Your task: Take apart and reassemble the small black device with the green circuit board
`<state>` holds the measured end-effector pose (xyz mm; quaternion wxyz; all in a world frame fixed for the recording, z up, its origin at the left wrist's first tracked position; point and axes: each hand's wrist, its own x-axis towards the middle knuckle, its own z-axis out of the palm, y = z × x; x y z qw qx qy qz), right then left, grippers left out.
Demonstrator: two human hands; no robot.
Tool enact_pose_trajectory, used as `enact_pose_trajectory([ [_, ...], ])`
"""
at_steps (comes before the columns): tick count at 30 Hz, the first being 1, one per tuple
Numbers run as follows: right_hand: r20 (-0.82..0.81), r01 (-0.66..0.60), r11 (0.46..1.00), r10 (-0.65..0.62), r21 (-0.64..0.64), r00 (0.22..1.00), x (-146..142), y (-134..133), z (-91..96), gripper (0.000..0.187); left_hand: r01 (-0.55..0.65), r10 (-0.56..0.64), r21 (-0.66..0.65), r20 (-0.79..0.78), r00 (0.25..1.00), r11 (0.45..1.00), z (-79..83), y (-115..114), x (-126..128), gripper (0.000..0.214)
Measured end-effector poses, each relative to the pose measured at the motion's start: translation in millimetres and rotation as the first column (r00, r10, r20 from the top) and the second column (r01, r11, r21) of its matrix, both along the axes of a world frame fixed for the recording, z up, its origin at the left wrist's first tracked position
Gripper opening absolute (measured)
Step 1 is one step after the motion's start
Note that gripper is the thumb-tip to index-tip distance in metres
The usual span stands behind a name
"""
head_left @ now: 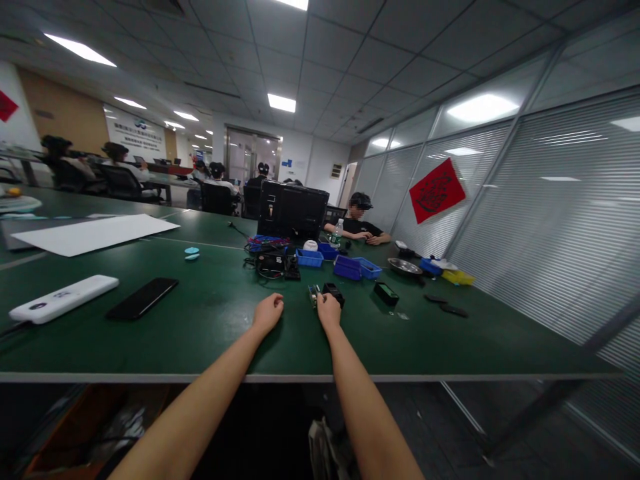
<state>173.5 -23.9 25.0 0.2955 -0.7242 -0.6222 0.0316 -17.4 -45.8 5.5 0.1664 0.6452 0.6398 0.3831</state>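
My right hand (pixel 329 309) is closed on a small circuit board (pixel 313 295), which shows at the left side of my thumb, above the green tabletop (pixel 210 347). Just beyond the same hand there is a black boxy part (pixel 334 291); whether my fingers also touch it, I cannot tell. My left hand (pixel 269 312) is near, to the left of the board, with the fingers loosely curled; I cannot see whether something is inside them

To the right of my right hand lies a black case with a green top (pixel 386 293), and further right are two flat black pieces (pixel 454 311). Ahead of my hands stand a blue bin (pixel 309 258) and, beside a tangle of cables, a black adapter (pixel 273 261). Well to the left of my left hand lie a black smartphone (pixel 143 299) and a white power strip (pixel 65 300)
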Motion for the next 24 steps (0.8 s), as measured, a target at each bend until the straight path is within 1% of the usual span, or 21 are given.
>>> enact_pose_trajectory([
  [2,-0.037,0.053,0.996,-0.056,-0.068,0.998,6,1,3.3,0.046,-0.004,0.004,-0.007,-0.002,1.0,1.0,2.4,-2,0,0.028],
  [4,-0.009,0.105,0.991,-0.106,-0.088,0.994,10,-1,5.7,0.05,-0.007,0.007,-0.011,-0.002,1.0,1.0,4.5,-3,1,0.028],
  [6,0.052,0.118,0.992,-0.116,-0.04,0.992,10,-4,6.6,0.048,-0.01,0.01,-0.006,-0.005,1.0,1.0,5.3,-4,1,0.027],
  [9,0.147,0.084,0.993,-0.095,0.078,0.985,5,-8,5.3,0.043,-0.014,0.014,0.0,-0.016,1.0,1.0,3.7,-3,1,0.027],
  [11,0.181,0.055,0.995,-0.07,0.087,0.981,2,-9,3.4,0.045,-0.011,0.011,0.007,-0.024,1.0,1.0,1.9,-2,1,0.026],
  [13,0.186,0.028,0.998,-0.038,0.058,0.982,0,-9,1.9,0.043,-0.008,0.008,0.014,-0.032,0.999,1.0,0.5,-1,1,0.026],
  [15,0.152,0.021,0.999,-0.025,0.033,0.988,0,-7,1.5,0.039,-0.009,0.009,0.012,-0.034,0.999,1.0,0.0,0,1,0.026],
  [17,0.084,0.032,0.999,-0.032,0.003,0.996,2,-4,2.2,0.037,-0.009,0.009,0.002,-0.031,0.999,1.0,0.2,0,0,0.026],
  [20,0.003,0.066,0.994,-0.066,-0.089,0.998,6,-2,5.1,0.04,-0.005,0.005,0.005,-0.021,1.0,1.0,0.7,0,0,0.026],
  [22,0.009,0.091,0.987,-0.091,-0.134,0.996,8,-3,7.4,0.043,-0.004,0.004,0.01,-0.016,1.0,1.0,1.3,0,0,0.026],
  [24,0.059,0.115,0.985,-0.108,-0.13,0.992,8,-6,9.7,0.045,-0.006,0.006,0.004,-0.017,1.0,1.0,2.3,0,0,0.026],
])
